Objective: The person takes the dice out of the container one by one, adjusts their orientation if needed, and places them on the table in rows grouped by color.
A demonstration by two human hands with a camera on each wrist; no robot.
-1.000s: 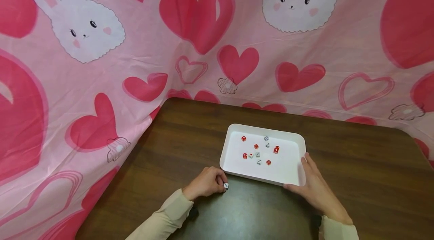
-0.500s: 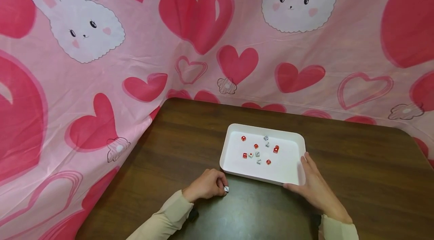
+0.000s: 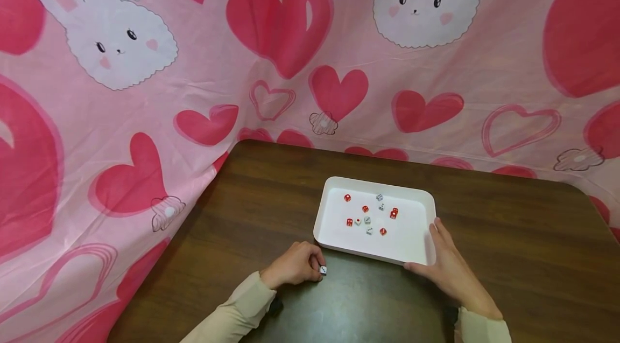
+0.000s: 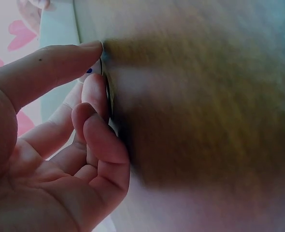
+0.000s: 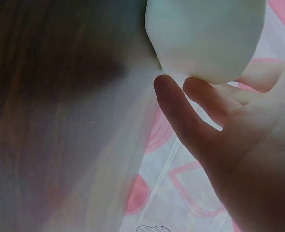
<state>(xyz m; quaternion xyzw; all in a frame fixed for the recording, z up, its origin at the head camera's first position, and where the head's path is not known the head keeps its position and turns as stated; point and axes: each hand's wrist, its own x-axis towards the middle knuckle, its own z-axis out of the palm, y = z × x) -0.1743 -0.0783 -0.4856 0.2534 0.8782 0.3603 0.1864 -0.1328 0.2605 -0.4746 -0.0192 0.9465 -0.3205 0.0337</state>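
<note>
Near the tray's front left corner, my left hand (image 3: 296,264) pinches a white die (image 3: 323,270) between thumb and fingertips, low over the table. Most of that die is hidden in the left wrist view, where the thumb (image 4: 60,63) covers it. My right hand (image 3: 452,265) holds the front right corner of a white tray (image 3: 407,243), thumb at the front wall and fingers along the right end. In the right wrist view, the fingertips meet the tray's outer wall (image 5: 205,38). Several red dice (image 3: 365,209) and several white dice (image 3: 370,231) lie scattered inside the tray.
A dark brown wooden table (image 3: 256,197) carries the tray. Behind it and along its left side hangs a pink cloth (image 3: 281,95) with hearts and rabbit faces.
My left hand has shifted the white die slightly towards me, then kept it in place. The right hand, the tray and the dice inside have stayed where they were.
</note>
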